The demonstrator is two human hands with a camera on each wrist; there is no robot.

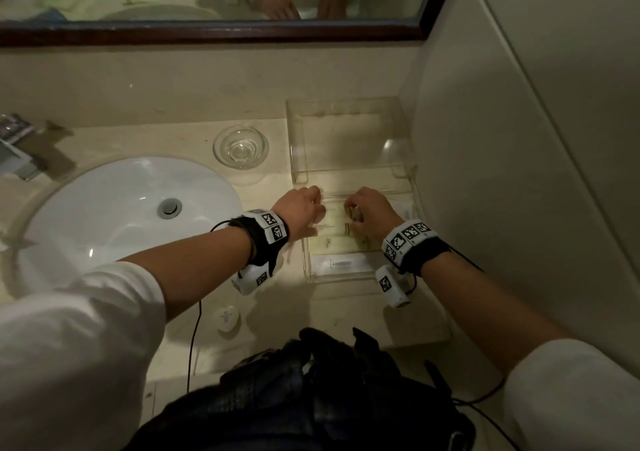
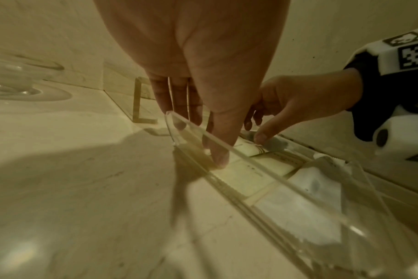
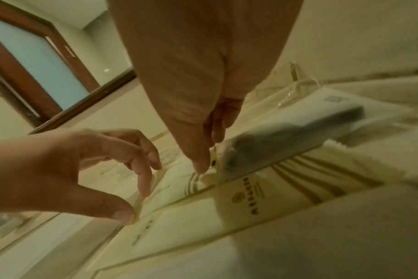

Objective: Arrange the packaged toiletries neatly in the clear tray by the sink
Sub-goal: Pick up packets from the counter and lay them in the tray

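Now both in the tray [image 1: 412, 187]: left hand [image 1: 300, 212] pinching the cream packet's [image 3: 203, 213] left end, long axis running left-right. Right hand [image 1: 370, 212] fingertips curled down on a dark-comb packet [image 3: 298, 130] just right.

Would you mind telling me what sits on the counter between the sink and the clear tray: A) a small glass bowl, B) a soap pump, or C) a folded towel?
A: a small glass bowl stands between the sink and the clear tray.
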